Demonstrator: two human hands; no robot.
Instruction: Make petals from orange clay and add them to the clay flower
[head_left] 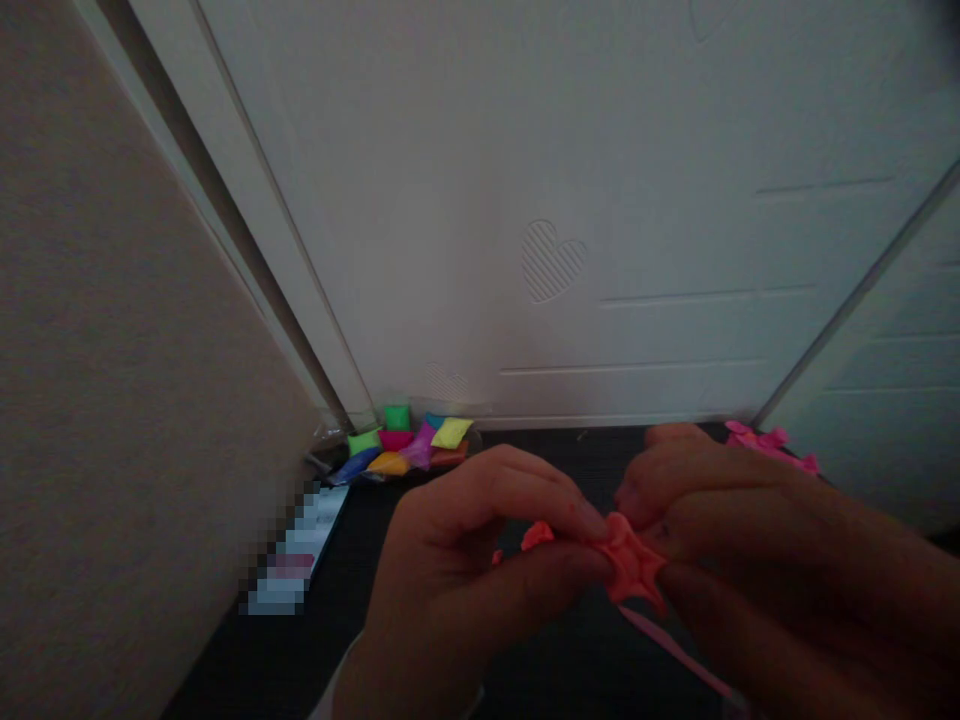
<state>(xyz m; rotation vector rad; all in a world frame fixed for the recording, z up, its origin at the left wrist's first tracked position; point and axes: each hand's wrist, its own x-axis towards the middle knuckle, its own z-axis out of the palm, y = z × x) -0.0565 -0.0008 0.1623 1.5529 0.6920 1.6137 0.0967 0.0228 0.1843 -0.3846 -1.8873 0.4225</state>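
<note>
A stretched piece of coral-pink modelling clay (628,560) is pinched between the fingertips of both hands. My left hand (465,570) grips its left side, and my right hand (750,540) grips its right side. A small scrap of the same clay (538,536) shows just left of the pinch, close to my left fingers. Below the piece runs a thin pink strip (675,650), which passes under my right hand. Part of the clay is hidden behind my fingers.
Several coloured clay packets (397,445) lie at the back of the dark tabletop (585,460). More pink clay (769,442) sits back right. A blurred-out printed card (292,550) lies at left. A white door (525,200) and a beige wall (127,350) rise behind.
</note>
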